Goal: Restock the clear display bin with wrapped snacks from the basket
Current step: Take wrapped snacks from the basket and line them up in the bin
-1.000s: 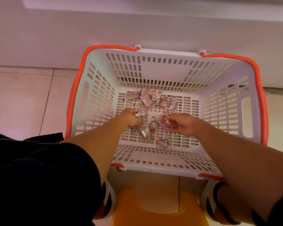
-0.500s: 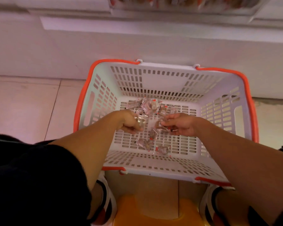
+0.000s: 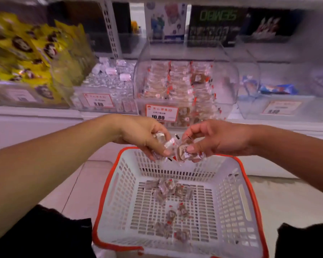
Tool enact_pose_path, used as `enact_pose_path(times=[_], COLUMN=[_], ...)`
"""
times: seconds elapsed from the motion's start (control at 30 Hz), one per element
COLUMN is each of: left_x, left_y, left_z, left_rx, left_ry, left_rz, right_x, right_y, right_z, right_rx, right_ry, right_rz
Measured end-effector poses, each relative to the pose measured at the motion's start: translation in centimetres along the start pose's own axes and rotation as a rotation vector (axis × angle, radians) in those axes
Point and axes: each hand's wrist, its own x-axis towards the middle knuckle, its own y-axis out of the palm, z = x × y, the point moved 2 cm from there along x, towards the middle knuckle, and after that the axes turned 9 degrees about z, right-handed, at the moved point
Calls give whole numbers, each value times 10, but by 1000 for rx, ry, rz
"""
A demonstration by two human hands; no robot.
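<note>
Both hands are raised above the white basket (image 3: 237,211) with the orange rim. My left hand (image 3: 142,135) grips a few clear-wrapped snacks (image 3: 163,144). My right hand (image 3: 214,138) pinches more wrapped snacks (image 3: 184,152); the two bunches nearly touch. Several wrapped snacks (image 3: 168,189) still lie on the basket floor. Straight ahead on the shelf stands the clear display bin (image 3: 229,79), stacked with the same brown snacks and carrying a 10.80 price tag (image 3: 161,113).
A bin of small clear-wrapped sweets (image 3: 108,84) sits left of the display bin, yellow bags (image 3: 32,53) further left. A clear bin with blue packs (image 3: 276,90) stands on the right. Boxes (image 3: 213,25) fill the upper shelf. Pale floor tiles surround the basket.
Both hands have lifted out of the basket, each carrying wrapped snacks, up to shelf-edge height. The view has tilted up, bringing the shelf and display bin into sight.
</note>
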Motion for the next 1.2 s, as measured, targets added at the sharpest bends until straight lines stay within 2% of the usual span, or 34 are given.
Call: enact_pose_path(times=[0.17, 0.23, 0.47, 0.57, 0.67, 0.77, 0.9, 1.03, 1.2], left_x=[-27, -28, -26, -20, -13, -7, -4, 0, 6], left_y=[5, 5, 0, 2, 8, 15, 18, 28, 37], left_z=[-31, -36, -34, -37, -41, -45, -48, -53, -54], left_rx=[-92, -159, -231, -436, -675, -771, -768, -800, -815], left_ry=[275, 378, 549, 602, 616, 601, 579, 622, 706], left_rz=[-277, -329, -518, -517, -397, -332, -344, -363, -480], right_x=[-23, -21, -11, -9, -8, -10, -17, -20, -19], right_y=[11, 8, -2, 0, 7, 11, 2, 3, 15], right_z=[31, 38, 37, 33, 29, 31, 37, 39, 36], right_rx=[187, 243, 552, 574, 495, 350, 185, -86, -363], right_ry=[-283, -332, -452, -512, -570, -548, -506, -513, -579], right_rz=[-162, -230, -421, -527, -620, -723, -821, -893, -1013])
